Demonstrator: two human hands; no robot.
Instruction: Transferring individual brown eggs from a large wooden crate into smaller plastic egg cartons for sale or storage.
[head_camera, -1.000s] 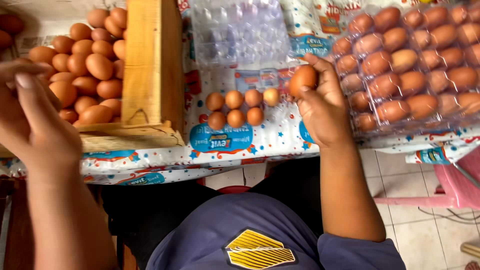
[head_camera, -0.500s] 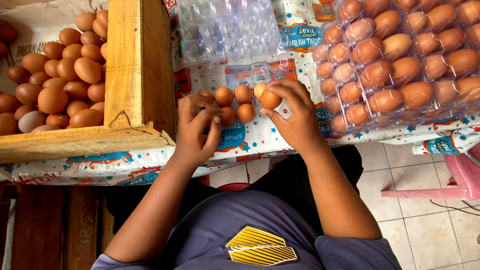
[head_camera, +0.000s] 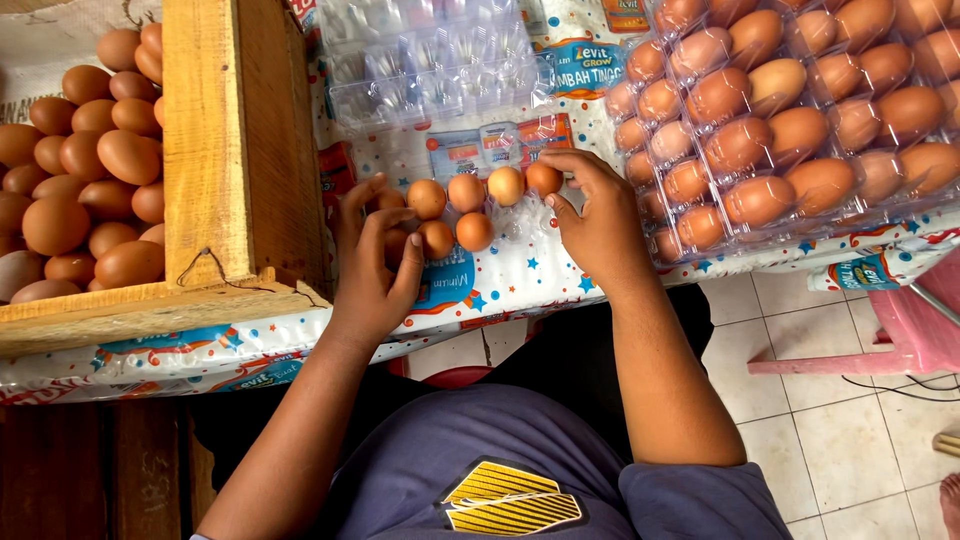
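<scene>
Between both hands, clear egg tray (head_camera: 470, 215), left hand (head_camera: 375, 265) resting open, right hand (head_camera: 595, 215) fingertips on egg (head_camera: 543, 178).

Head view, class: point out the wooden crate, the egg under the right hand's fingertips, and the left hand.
wooden crate (head_camera: 205, 140), head view, top edge.
egg (head_camera: 543, 178), head view, shell's middle.
left hand (head_camera: 372, 270), head view, back.

The left hand (head_camera: 375, 265) rests on brown eggs (head_camera: 436, 238) in a clear plastic egg tray (head_camera: 480, 215). The right hand (head_camera: 592, 222) fingertips touch the end egg (head_camera: 544, 178). A wooden crate (head_camera: 235, 150) of loose eggs stands left; stacked filled trays (head_camera: 800, 120) lie right.
</scene>
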